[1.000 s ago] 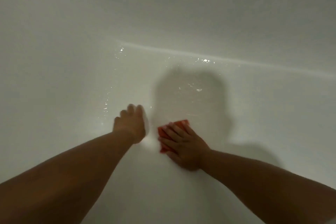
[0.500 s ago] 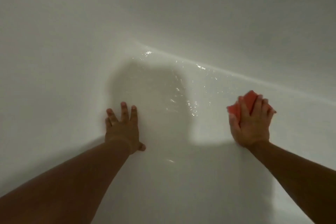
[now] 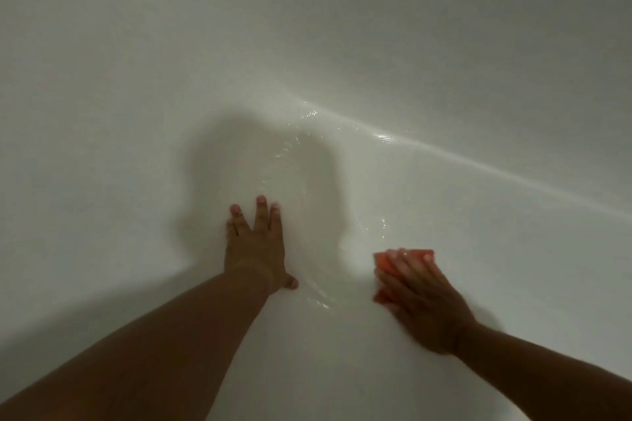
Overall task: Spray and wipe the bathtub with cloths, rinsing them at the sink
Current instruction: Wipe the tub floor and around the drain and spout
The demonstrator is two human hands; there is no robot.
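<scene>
The left hand (image 3: 255, 243) is bracing flat on the wet bathtub (image 3: 478, 222) floor, fingers spread. Off to its right, the right hand (image 3: 422, 297) is pressing the orange cloth (image 3: 384, 261) down with straight fingers.

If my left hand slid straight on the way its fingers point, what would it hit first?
Nothing loose lies ahead. The left hand, flat on the bathtub floor, would cross wet surface and probably meet the curve up into the far wall first; depth is unclear. The orange cloth lies aside.
</scene>
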